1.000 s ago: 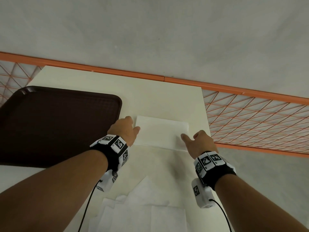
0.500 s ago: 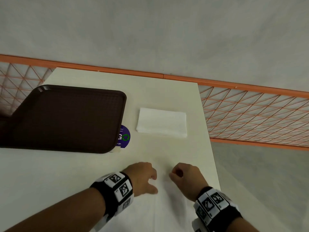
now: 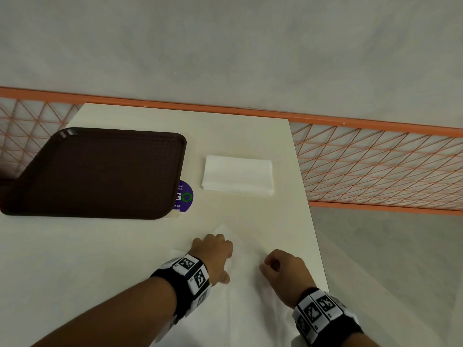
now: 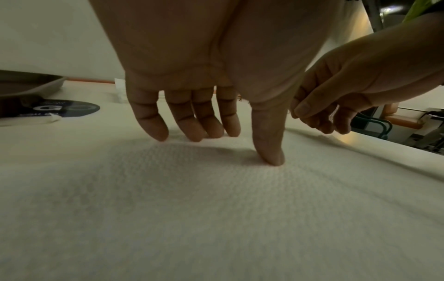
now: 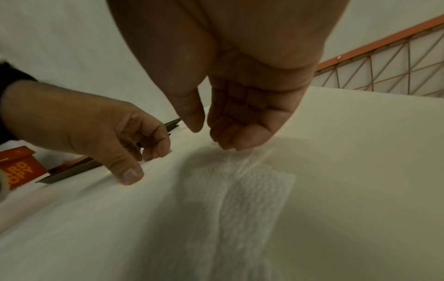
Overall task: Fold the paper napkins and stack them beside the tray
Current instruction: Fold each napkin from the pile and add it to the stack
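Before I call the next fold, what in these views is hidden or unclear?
- Loose napkins: the head view's bottom edge and both forearms hide how many lie there.
- Folded stack: layers too fine to count in the head view.
- Round sticker: half covered by the tray.
- Right hand: the right wrist view is blurred, so any grip on the napkin is unclear.

The cream table (image 3: 125,246) carries tray (image 3: 100,171), sticker (image 3: 185,196), napkins (image 3: 238,175).

Head cam looks down; wrist cams close, both see napkin (image 4: 216,209).
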Demonstrator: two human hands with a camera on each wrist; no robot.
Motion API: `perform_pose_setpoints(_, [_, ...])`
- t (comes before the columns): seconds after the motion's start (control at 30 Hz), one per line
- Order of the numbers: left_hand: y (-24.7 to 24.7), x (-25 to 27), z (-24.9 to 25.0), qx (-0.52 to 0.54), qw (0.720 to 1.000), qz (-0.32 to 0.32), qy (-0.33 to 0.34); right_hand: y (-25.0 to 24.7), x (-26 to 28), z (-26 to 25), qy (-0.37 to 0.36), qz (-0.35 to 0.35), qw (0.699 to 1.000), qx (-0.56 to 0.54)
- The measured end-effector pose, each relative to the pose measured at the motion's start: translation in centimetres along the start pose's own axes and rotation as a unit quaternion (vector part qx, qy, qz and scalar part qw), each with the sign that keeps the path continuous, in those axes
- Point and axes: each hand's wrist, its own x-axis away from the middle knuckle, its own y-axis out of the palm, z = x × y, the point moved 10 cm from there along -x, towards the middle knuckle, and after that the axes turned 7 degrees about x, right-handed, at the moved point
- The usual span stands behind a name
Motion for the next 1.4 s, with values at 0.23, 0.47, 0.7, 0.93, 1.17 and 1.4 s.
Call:
perform_pose_setpoints(0.23, [0.6,0.1,0.7,0.029,0.999,-0.008,-0.011,0.4,0.4,1.4,0.016,0.011,0.998,-0.055])
perform_pose_setpoints(0.47, [0.9,1.2,1.2,-0.015,1.0,-0.014,0.016,-0.3,0.4,2.2,0.027,0.03,0.995,-0.088])
perform_pose_setpoints(0.7, [0.4,2.9,0.6,0.163,0.986,-0.031,0.024,-0.1,0.6,2.0,0.02,0.014,0.994,-0.109])
perform_pose_setpoints(0.93, [-1.1,3.8,1.7,0.246,0.968,0.002,0.053,0.9,1.6,-0.6,-0.011,-0.044,0.986,-0.161])
perform_pose_setpoints(1.17, [-6.6,4.5,0.0,0.429,0.892,0.109,0.093,1.1,2.1,-0.7,0.011,-0.103,0.932,-0.347])
perform_pose_setpoints(1.4, [-7.2,4.7,-8.4,0.629,0.738,0.242,-0.014,0.6,2.5,-0.5,0.045,-0.136,0.875,-0.462])
